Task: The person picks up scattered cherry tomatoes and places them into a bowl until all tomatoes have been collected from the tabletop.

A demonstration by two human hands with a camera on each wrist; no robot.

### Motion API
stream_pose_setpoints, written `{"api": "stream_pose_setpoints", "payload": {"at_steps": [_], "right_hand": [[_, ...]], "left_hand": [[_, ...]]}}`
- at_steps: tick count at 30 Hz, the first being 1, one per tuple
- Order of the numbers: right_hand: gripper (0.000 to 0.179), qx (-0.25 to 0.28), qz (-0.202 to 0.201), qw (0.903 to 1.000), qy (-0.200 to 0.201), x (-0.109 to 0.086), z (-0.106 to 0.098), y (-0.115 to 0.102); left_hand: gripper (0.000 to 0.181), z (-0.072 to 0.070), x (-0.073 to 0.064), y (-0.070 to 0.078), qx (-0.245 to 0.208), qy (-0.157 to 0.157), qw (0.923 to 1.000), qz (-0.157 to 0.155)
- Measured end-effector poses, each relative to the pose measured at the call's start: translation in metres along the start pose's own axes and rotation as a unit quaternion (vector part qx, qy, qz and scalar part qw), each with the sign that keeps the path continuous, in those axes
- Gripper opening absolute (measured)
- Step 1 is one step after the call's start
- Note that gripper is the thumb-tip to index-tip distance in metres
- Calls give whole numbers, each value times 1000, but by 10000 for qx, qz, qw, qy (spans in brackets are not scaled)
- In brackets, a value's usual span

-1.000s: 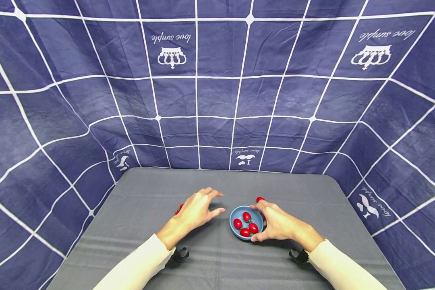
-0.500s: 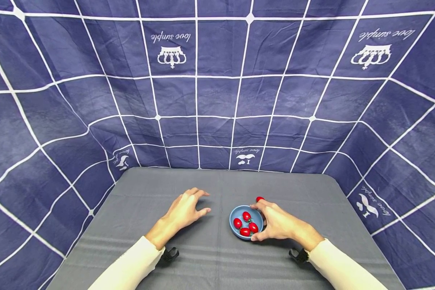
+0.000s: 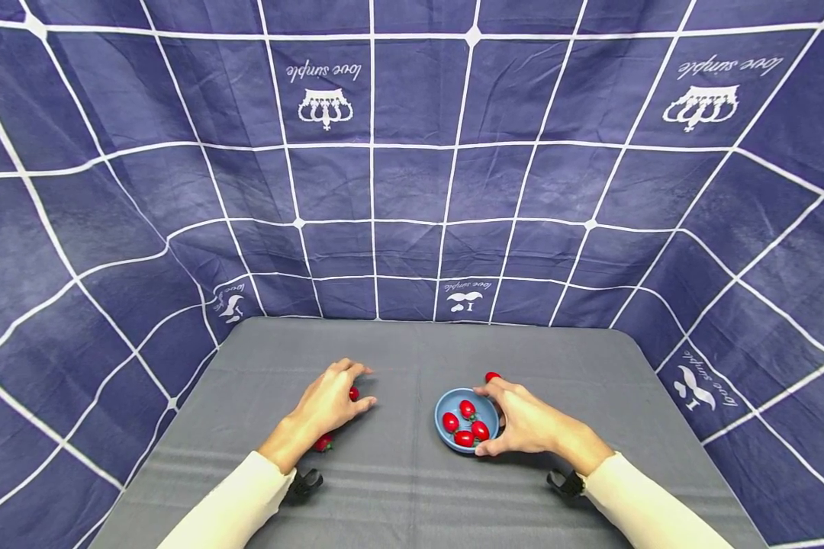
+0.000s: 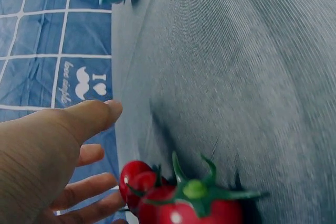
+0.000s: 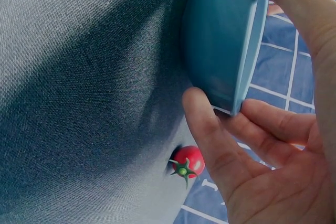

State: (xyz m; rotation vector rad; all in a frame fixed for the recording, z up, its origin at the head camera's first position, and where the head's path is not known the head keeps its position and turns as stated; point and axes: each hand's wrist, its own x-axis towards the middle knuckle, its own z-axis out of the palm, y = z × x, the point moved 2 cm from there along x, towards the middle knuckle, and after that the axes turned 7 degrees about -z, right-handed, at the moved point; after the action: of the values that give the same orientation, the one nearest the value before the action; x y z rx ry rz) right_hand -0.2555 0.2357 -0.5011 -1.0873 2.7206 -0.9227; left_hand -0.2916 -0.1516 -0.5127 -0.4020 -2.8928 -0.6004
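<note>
A small blue bowl (image 3: 442, 433) with several red cherry tomatoes (image 3: 480, 431) in it stands right of the middle of the table. My right hand (image 3: 532, 423) grips it by the right side, thumb at the near rim and fingers at the far side, as the bowl's wall (image 5: 218, 40) shows in the right wrist view. On the left, my left hand (image 3: 321, 400) hovers with thumb and fingers spread, nothing between them. Loose cherry tomatoes lie beside and partly under it: one (image 3: 353, 393) by the palm, another (image 3: 323, 443) by the wrist. In the left wrist view, a green-stemmed tomato (image 4: 199, 208) looms close below the fingers.
Another cherry tomato (image 3: 493, 377) lies just beyond my right hand, partly hidden by it. Grey cloth covers the table (image 3: 412, 496). A blue curtain (image 3: 412, 183) with white lines rises around its back and sides.
My left hand has drawn back to the left and nearer, away from the bowl, with loose tomatoes now showing on both sides of it. The right hand and the bowl have stayed in place.
</note>
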Motion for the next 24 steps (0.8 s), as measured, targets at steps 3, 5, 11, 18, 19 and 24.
{"api": "stream_pose_setpoints", "payload": {"at_steps": [3, 5, 11, 18, 19, 24], "right_hand": [[98, -63, -34, 10000, 16, 0, 0, -1], [98, -105, -60, 9999, 29, -1, 0, -1], [97, -134, -60, 9999, 38, -1, 0, 0], [98, -115, -9, 9999, 35, 0, 0, 0], [98, -118, -8, 9999, 33, 0, 0, 0], [98, -152, -9, 9999, 5, 0, 0, -1]], "left_hand": [[52, -1, -1, -5, -53, -35, 10000, -67], [53, -1, -1, -8, -76, -39, 9999, -64], [51, -3, -4, -12, -85, -128, 9999, -2], [43, -4, -5, -15, -119, -205, 9996, -118], [42, -4, -5, -16, -139, -217, 9996, -136], [36, -2, -6, -16, -197, -259, 9994, -145]]}}
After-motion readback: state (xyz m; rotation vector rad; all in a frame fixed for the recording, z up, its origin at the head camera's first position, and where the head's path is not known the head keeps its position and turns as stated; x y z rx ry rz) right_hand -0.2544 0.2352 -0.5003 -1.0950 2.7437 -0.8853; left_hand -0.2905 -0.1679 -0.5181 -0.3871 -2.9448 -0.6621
